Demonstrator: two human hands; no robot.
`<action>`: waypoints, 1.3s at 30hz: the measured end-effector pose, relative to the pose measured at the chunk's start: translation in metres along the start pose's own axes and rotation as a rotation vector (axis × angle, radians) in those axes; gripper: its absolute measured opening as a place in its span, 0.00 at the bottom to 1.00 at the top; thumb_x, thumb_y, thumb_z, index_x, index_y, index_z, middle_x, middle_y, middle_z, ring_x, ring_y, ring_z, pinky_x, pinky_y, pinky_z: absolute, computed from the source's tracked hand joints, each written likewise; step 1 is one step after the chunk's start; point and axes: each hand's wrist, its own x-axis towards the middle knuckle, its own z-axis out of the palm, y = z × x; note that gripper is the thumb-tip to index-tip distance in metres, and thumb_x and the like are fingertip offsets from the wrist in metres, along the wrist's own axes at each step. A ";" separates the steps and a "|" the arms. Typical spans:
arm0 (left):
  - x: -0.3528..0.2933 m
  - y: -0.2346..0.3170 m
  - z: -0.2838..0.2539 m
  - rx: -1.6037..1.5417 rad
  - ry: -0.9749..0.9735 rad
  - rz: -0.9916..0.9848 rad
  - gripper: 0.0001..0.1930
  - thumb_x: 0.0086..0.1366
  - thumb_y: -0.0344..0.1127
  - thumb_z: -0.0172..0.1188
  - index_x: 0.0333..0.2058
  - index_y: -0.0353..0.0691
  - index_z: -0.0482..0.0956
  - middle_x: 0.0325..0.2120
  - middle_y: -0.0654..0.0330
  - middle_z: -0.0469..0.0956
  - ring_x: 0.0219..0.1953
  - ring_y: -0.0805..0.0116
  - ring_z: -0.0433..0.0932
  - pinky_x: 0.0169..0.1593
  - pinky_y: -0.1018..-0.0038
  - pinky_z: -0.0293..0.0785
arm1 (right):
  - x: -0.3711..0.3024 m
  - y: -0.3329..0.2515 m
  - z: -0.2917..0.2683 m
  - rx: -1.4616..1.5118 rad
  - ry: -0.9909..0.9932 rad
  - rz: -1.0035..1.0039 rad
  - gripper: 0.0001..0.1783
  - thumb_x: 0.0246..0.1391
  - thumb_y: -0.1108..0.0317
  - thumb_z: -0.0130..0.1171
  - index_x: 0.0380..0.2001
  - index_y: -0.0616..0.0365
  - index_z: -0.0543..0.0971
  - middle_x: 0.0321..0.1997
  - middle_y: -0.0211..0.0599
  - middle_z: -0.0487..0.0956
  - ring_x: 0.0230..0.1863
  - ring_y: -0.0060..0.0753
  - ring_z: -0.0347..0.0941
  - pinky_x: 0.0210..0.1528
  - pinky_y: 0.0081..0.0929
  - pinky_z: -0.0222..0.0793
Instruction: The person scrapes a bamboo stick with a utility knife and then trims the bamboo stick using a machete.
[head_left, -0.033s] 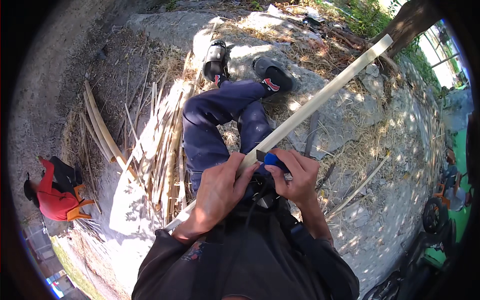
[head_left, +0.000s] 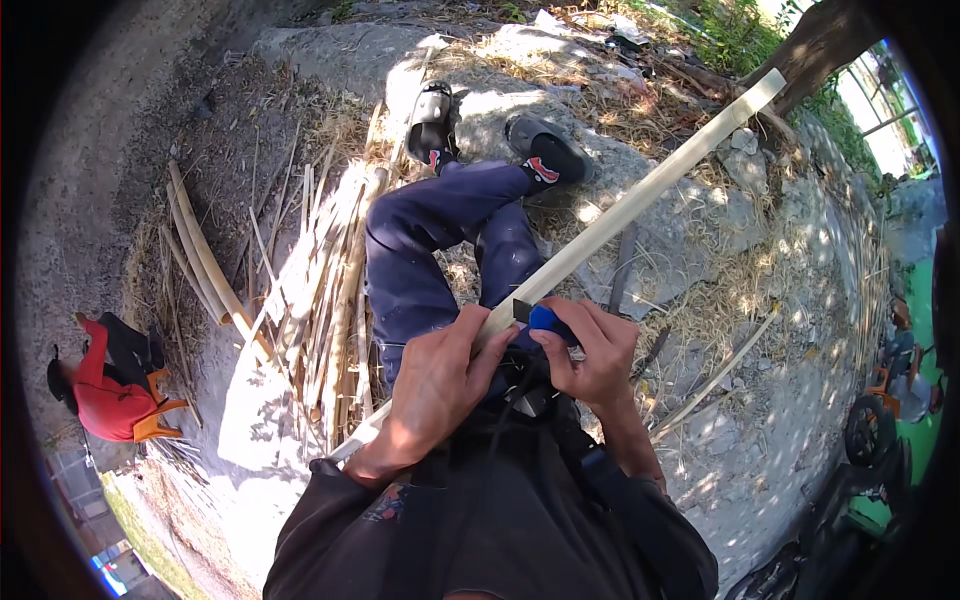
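Note:
A long pale bamboo strip [head_left: 640,200] slants across my lap, from the upper right down to the lower left under my left forearm. My left hand [head_left: 435,375] is closed around it, thumb lying along the strip. In my right hand [head_left: 598,355] is a blue-handled knife [head_left: 545,320], gripped with the fingers wrapped round the handle. Its short dark blade lies against the strip, just beside my left thumb. Most of the knife handle is hidden by my right fingers.
Left of my legs lies a pile of bamboo strips [head_left: 325,330], with curved split pieces [head_left: 205,260] beyond it. At far left a person in red [head_left: 108,390] sits on an orange chair [head_left: 158,410]. A tree trunk [head_left: 825,45] leans at upper right; a motorcycle [head_left: 865,430] stands far right.

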 end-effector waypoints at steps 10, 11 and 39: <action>0.000 0.002 -0.007 -0.054 0.011 -0.007 0.11 0.72 0.37 0.68 0.40 0.38 0.76 0.23 0.48 0.81 0.25 0.45 0.83 0.27 0.56 0.74 | 0.010 0.000 -0.003 -0.071 0.076 -0.030 0.16 0.60 0.58 0.72 0.43 0.58 0.86 0.25 0.34 0.79 0.20 0.39 0.76 0.22 0.34 0.68; 0.000 0.001 -0.007 -0.051 0.000 -0.013 0.12 0.72 0.38 0.68 0.40 0.38 0.75 0.23 0.47 0.81 0.25 0.45 0.83 0.27 0.56 0.73 | 0.011 0.002 -0.004 -0.076 0.086 -0.020 0.15 0.61 0.58 0.71 0.43 0.58 0.86 0.25 0.35 0.79 0.21 0.39 0.77 0.23 0.35 0.69; -0.003 -0.024 0.006 -0.350 -0.231 -0.120 0.16 0.84 0.38 0.47 0.37 0.34 0.74 0.20 0.43 0.71 0.26 0.34 0.73 0.31 0.50 0.63 | -0.002 -0.003 0.010 0.076 -0.009 0.107 0.15 0.62 0.60 0.71 0.42 0.61 0.84 0.31 0.42 0.85 0.26 0.46 0.83 0.27 0.35 0.75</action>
